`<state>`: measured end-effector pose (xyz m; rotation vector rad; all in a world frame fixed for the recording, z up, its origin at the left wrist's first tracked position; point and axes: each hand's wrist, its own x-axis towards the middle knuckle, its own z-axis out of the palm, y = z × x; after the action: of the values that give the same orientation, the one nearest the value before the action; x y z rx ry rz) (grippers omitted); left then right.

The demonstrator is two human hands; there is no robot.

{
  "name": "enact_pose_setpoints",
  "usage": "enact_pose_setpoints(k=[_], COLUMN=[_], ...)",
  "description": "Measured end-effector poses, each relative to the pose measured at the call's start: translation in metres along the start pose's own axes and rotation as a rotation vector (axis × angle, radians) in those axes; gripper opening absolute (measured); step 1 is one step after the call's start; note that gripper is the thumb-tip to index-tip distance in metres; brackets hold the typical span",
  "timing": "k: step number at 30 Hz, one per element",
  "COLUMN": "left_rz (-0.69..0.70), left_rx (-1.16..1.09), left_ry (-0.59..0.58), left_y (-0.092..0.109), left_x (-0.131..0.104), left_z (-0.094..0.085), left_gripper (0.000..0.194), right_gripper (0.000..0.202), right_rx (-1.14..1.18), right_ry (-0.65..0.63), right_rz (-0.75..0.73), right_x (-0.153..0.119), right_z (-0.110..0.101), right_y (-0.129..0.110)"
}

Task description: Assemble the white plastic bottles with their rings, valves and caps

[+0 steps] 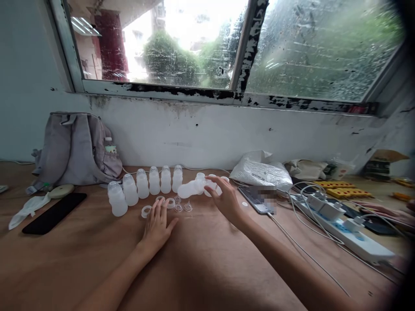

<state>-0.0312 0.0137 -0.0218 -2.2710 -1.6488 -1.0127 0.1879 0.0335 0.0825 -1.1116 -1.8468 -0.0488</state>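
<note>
My left hand (158,224) rests on the table, fingers apart, its fingertips by a few white plastic rings (146,211). Clear nipple-like parts (188,207) lie just right of it. My right hand (225,198) has its thumb and forefinger around the end of a frosted baby bottle (189,189), which is tipped nearly flat with its far end to the left. More white bottle parts (200,176) stand behind, partly hidden by that hand. To the left, a row of several capped baby bottles (130,190) stands upright.
A grey backpack (73,149) and a black flat case (55,213) are at left. On the right lie a charging phone (256,198), a plastic bag (262,169), a power strip (363,244) with cables, and yellow pieces (346,193). Another person's hand (385,209) shows at far right.
</note>
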Motion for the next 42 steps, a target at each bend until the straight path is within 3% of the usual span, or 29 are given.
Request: enact_pose_setpoints(k=[5, 11, 18, 25, 29, 32, 34, 37, 42], left_rz=[-0.010, -0.023, 0.003, 0.036, 0.063, 0.062, 0.058, 0.061, 0.066], left_rx=[0.153, 0.167, 0.134, 0.071, 0.078, 0.103, 0.113, 0.088, -0.087], left_ry=[-0.118, -0.149, -0.144, -0.146, -0.118, -0.079, -0.066, -0.072, -0.120], left_y=[-0.012, -0.012, -0.009, -0.008, -0.005, -0.004, -0.004, -0.003, 0.005], left_x=[-0.002, 0.000, 0.002, 0.002, 0.000, 0.000, 0.000, 0.000, 0.001], left_z=[0.009, 0.009, 0.002, 0.000, 0.001, 0.003, 0.002, 0.000, -0.006], left_gripper=[0.047, 0.053, 0.039, 0.031, 0.032, 0.035, 0.033, 0.022, 0.013], right_gripper=[0.020, 0.025, 0.029, 0.030, 0.040, 0.033, 0.030, 0.045, 0.011], right_rx=[-0.346, -0.428, -0.421, -0.407, -0.362, -0.248, -0.218, -0.253, -0.116], right_ry=[-0.152, -0.365, -0.395, -0.403, -0.334, -0.238, -0.280, -0.418, -0.442], right_rz=[-0.099, 0.063, 0.140, 0.151, 0.061, -0.055, 0.000, 0.155, 0.092], right_x=[0.044, 0.071, 0.086, 0.089, 0.070, 0.036, 0.008, -0.031, -0.059], right_z=[0.026, 0.060, 0.074, 0.076, 0.071, 0.073, 0.079, 0.088, 0.084], right_y=[0.005, 0.022, 0.036, 0.033, 0.027, 0.024, 0.024, 0.026, 0.025])
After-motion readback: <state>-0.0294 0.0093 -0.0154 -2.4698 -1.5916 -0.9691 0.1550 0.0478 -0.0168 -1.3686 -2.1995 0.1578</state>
